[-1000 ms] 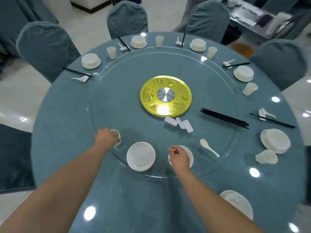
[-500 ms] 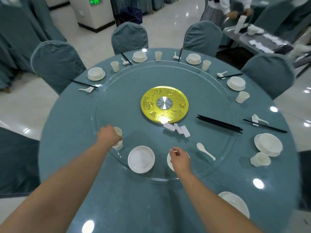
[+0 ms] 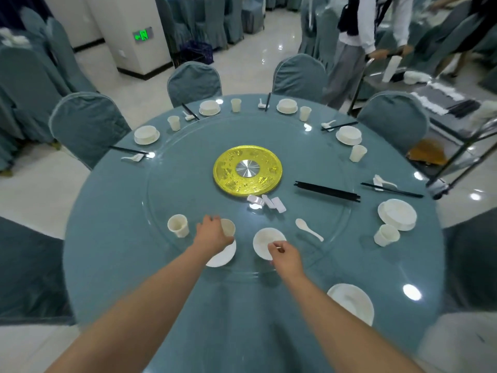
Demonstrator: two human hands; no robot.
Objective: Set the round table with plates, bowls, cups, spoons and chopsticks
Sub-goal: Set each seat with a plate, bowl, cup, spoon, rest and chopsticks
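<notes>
From the head camera I look down on the round table (image 3: 113, 265), covered in a teal cloth, with a glass turntable (image 3: 166, 200) in its middle and a gold disc (image 3: 247, 169) at the centre.

My left hand (image 3: 212, 234) is curled round a white cup (image 3: 228, 227), which it holds just above the far edge of a white plate (image 3: 223, 255) on the turntable's near side. A second cup (image 3: 178, 225) stands upright to the left of that hand, apart from it.

My right hand (image 3: 285, 255) pinches the near rim of a white bowl (image 3: 266, 242), thumb and fingers closed on it; the bowl sits on the glass just right of the plate.

Right of the bowl lies a white spoon (image 3: 309, 229), and farther back a bundle of black chopsticks (image 3: 326, 191). Three white chopstick rests (image 3: 266, 202) lie just in front of the gold disc.

On the cloth near my right forearm sits another plate (image 3: 352, 302). Round the far rim, place settings already stand before the covered chairs (image 3: 88, 125). Beyond the table on the right, a person in a white top (image 3: 357, 36) stands at a service cart (image 3: 419, 84).
</notes>
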